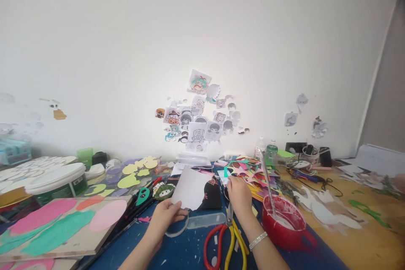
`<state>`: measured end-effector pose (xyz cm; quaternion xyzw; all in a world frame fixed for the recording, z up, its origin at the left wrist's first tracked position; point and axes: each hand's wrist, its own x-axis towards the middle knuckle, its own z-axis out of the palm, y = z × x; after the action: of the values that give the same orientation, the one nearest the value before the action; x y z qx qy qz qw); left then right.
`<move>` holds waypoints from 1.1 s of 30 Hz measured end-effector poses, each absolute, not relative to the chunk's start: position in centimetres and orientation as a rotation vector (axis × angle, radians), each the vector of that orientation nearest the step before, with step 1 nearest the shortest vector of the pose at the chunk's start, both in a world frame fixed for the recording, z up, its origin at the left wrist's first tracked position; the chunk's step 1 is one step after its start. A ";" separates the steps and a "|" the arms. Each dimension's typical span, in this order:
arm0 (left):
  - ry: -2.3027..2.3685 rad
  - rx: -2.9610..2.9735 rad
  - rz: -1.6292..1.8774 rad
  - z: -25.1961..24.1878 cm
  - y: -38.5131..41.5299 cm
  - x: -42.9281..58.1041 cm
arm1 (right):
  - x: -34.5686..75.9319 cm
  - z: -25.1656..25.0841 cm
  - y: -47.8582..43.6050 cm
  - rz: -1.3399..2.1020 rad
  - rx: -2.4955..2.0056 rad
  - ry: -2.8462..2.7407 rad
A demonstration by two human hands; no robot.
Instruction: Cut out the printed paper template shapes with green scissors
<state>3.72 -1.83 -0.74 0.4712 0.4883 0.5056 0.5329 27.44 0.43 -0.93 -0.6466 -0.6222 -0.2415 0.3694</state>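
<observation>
Paper first: a white sheet (190, 187) at the middle of the worktable, tilted up off the blue surface (152, 257), its right side in front of a black card (213, 198) with pink marks. Left hand (167, 217) has it by the lower left corner, thumb on the near face, the other fingers bent in behind; a pinch with little or no gap.

Right hand (238, 196), bracelet (257, 240) at the wrist, is over by the heap of coloured paper scraps (253, 168). Its fingers are bent and close together, near a small pale piece (224, 177); from where I stand I cannot tell whether they have hold of anything.

Handling, my guess: very light, thin, limp enough to bow if held from one corner only. Not slippery to dry skin, but easily creased or torn. Best taken flat between thumb and fingertips at the margins, a second pinch on the opposite edge to steady it, no squeezing across the middle.

Hazards close by: scissors (230, 217) with red and yellow handles lie below, between the two forearms. Red cup (281, 230), smeared with something pale and wet-looking, stands right of the right forearm; damp fingers would likely mark or soften the sheet.
</observation>
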 end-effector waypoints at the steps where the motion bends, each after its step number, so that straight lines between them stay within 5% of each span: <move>1: 1.164 1.114 1.202 -0.7 -1.8 3.7 | 27.0 -0.9 0.3 -0.574 -1.583 -1.636; 7: 1.108 1.033 1.207 -0.7 -1.8 3.7 | 23.7 -0.7 -1.2 -0.391 -1.088 -2.049; 14: 1.013 1.052 1.221 -0.3 -2.0 4.2 | 22.2 -1.5 -1.2 -0.387 -1.098 -1.949; 24: 1.007 1.232 1.306 0.1 -2.4 4.3 | 21.2 -0.9 -0.9 0.888 -0.851 -1.360; 33: 1.408 1.740 1.361 0.0 -2.4 2.9 | 21.4 -1.9 -0.2 0.771 -0.931 -1.324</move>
<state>2.94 -2.41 -0.02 0.6418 0.5194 0.5019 0.2580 21.40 -0.15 -1.94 -0.4057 -0.5768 0.3359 0.6244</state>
